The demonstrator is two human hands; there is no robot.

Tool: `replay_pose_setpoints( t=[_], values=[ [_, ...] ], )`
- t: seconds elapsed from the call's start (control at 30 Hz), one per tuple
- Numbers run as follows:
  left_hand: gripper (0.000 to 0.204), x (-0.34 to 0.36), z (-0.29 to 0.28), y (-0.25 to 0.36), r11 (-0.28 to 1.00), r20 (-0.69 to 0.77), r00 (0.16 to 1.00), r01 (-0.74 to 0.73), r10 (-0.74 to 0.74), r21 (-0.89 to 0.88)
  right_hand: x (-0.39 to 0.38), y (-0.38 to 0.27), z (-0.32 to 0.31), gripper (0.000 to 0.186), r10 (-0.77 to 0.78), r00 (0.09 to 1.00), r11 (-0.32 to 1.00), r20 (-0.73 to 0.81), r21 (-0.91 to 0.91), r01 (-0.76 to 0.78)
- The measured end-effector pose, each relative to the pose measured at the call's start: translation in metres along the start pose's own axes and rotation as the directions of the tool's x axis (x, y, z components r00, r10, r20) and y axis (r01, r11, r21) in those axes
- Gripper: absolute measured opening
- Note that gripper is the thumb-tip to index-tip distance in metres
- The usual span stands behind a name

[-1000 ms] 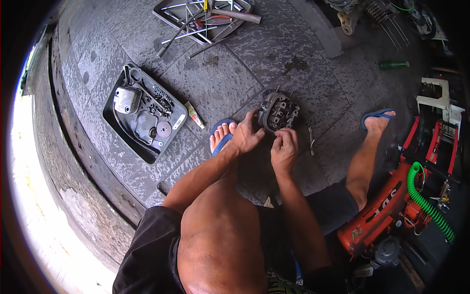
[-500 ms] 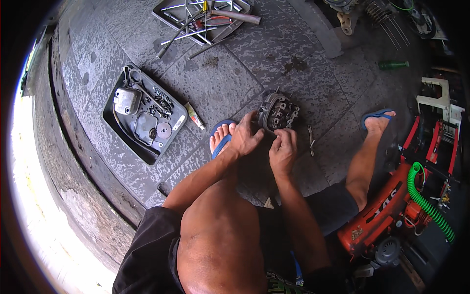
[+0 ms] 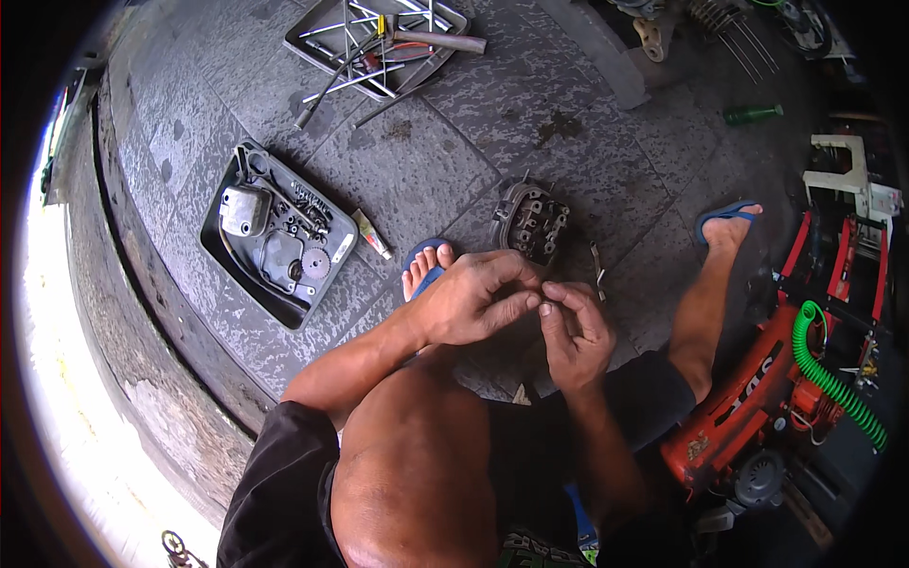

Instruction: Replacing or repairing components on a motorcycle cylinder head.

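Note:
My left hand and my right hand meet fingertip to fingertip above the floor, both in a pinch. Whatever lies between the fingertips is too small to make out. Just beyond them an engine cylinder head rests on the floor, its open valve side facing up; neither hand touches it. A thin, pale strip-like piece lies to its right. Left of my foot is a small tube, perhaps of sealant.
A dark tray at left holds a metal cover, a gear and small engine parts. Farther off, another tray carries a hammer and several wrenches. At right stand a red air compressor with a green coiled hose and a green bottle.
Both hands have left the cylinder head's near edge and come back toward me, joining at the fingertips. The view has shifted slightly; the cylinder head stays on the floor.

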State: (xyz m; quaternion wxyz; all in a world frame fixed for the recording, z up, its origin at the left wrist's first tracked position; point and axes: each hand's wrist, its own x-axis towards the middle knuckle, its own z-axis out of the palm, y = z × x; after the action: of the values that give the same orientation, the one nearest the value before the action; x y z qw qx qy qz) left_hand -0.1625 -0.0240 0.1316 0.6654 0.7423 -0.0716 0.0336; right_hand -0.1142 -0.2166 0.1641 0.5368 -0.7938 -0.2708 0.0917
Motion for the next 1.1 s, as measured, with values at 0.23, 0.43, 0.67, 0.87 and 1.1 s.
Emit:
replay_pose_setpoints(
  t=[0.23, 0.43, 0.67, 0.87, 1.1],
  values=[
    [0.012, 0.010, -0.003, 0.030, 0.999, 0.047, 0.999, -0.006, 0.008, -0.037, -0.004, -0.019, -0.015, 0.017, 0.112, 0.992, 0.989, -0.054, 0.106, -0.106],
    [0.012, 0.010, -0.002, 0.040, 0.997, 0.042, 0.996, -0.080, 0.080, 0.000, 0.004, -0.025, -0.024, 0.015, -0.146, 0.989, 0.988, -0.001, -0.056, 0.146],
    [0.011, 0.008, -0.001, 0.046, 0.989, 0.084, 0.991, -0.116, 0.108, 0.096, -0.006, -0.026, -0.026, 0.019, 0.156, 0.978, 0.986, 0.141, 0.038, -0.163],
    [0.011, 0.007, -0.001, 0.049, 0.998, 0.061, 0.997, -0.056, 0.054, 0.016, -0.002, -0.034, -0.024, 0.022, 0.100, 0.992, 0.991, 0.076, 0.087, -0.106],
    [0.012, 0.008, 0.001, 0.049, 0.994, 0.065, 0.995, -0.086, 0.082, 0.064, -0.008, -0.039, -0.022, 0.009, 0.178, 0.983, 0.983, 0.037, 0.042, -0.179]
  ],
)
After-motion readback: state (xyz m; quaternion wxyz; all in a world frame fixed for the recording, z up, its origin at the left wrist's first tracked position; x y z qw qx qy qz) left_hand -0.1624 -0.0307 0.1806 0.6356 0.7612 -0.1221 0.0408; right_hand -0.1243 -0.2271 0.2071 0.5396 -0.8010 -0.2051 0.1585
